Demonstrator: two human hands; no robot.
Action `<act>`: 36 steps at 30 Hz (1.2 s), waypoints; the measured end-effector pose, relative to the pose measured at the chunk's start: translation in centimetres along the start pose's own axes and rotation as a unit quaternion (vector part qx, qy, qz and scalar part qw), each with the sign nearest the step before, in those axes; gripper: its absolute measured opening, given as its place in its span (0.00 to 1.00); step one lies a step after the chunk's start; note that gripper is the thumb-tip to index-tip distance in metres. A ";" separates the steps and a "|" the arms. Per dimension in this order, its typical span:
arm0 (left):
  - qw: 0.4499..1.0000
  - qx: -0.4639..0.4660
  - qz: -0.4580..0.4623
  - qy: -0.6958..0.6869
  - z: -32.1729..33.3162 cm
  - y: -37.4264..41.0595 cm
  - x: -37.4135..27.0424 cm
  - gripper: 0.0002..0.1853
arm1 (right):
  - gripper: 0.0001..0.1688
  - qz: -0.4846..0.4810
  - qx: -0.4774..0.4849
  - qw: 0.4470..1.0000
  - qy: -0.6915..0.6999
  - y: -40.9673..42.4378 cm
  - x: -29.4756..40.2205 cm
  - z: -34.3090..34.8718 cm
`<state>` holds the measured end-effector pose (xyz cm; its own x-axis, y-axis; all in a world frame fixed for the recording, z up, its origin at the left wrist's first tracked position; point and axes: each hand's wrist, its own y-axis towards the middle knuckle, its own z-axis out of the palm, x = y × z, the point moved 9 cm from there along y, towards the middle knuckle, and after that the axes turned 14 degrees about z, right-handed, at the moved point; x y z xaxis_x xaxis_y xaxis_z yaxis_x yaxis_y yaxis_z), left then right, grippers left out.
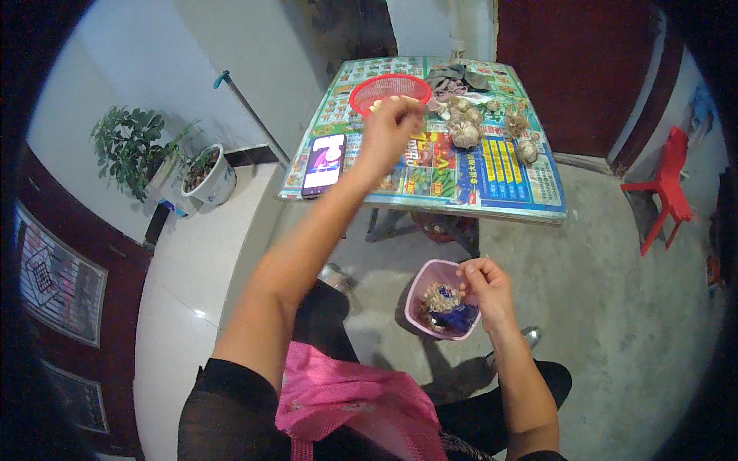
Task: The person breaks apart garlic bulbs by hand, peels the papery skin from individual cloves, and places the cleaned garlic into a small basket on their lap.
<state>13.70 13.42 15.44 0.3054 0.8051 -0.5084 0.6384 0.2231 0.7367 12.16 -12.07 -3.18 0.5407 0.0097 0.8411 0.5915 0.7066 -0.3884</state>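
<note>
My left hand (395,124) is at the near rim of a red plastic basket (398,80) on the table, with its fingers bent over; the back of the hand hides whether anything is between them. Pale garlic cloves (376,106) show beside its knuckles. Lower down, my right hand (487,282) hovers by the right rim of a pink plastic bin (410,305), thumb and forefinger close together; whether they pinch something is unclear. Garlic skins (441,301) and a dark blue wrapper (458,318) lie in the bin. Several garlic bulbs (464,133) sit on the table right of the basket.
Printed sheets cover the small table (426,214). A smartphone (324,166) with a lit screen lies at its left edge, and crumpled cloths (455,80) at the back. A red plastic chair (663,187) stands right; potted plants (210,176) and a leaning pole (253,118) are left.
</note>
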 end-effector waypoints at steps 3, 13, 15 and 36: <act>0.987 -0.006 -0.010 0.159 -2.8 4.8 4.2 0.12 | 0.07 0.007 0.022 0.996 -0.089 0.5 -0.7 1.0; 0.894 0.014 -0.093 0.437 -4.1 9.3 6.0 0.17 | 0.09 0.023 0.047 0.978 -0.203 1.6 -3.2 4.7; 0.818 0.146 -0.049 0.555 -3.5 10.3 5.1 0.17 | 0.08 0.016 -0.007 0.979 -0.204 0.5 -3.1 4.8; 0.865 0.310 0.003 0.394 3.1 -4.3 7.0 0.12 | 0.08 0.039 0.082 0.953 -0.287 -0.1 -4.5 4.3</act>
<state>15.27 16.40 7.37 -0.1105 0.9844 0.1367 0.9694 0.0764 0.2331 7.11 -9.11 -5.26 0.1347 0.4199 0.8975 0.4351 0.7887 -0.4343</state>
